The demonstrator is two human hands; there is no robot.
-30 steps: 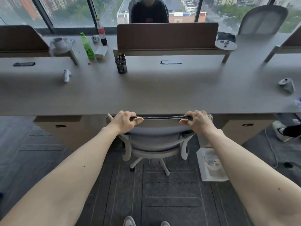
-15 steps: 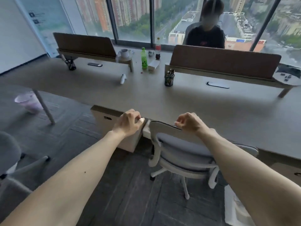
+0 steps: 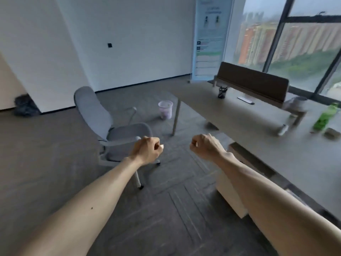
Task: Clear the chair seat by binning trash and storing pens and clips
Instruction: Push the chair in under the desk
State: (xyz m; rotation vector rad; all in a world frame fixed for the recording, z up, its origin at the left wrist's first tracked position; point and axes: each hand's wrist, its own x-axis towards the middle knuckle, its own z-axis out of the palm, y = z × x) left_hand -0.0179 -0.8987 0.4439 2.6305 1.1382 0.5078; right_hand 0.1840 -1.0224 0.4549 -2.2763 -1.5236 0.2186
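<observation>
A grey office chair [image 3: 103,119] with white arms stands on the floor at the left, turned toward the desk; its seat [image 3: 129,132] looks bare from here. My left hand [image 3: 146,149] hovers in front of the seat's near edge, fingers curled shut with nothing in them. My right hand [image 3: 205,146] hangs beside it over the floor, also curled shut and holding nothing. A translucent bin [image 3: 165,109] stands on the floor past the chair, by the desk leg. A black mesh pen holder [image 3: 222,92] sits on the desk at the far end.
The long desk [image 3: 239,117] runs along the right with a brown divider [image 3: 252,81], a green bottle [image 3: 325,117] and a drawer unit [image 3: 230,191] under it. A dark heap [image 3: 25,106] lies by the left wall. Grey carpet lies between the chair and me.
Both hands have let go of the chair back by the desk. The view has swung left, bringing a second chair, the bin and the white wall into sight.
</observation>
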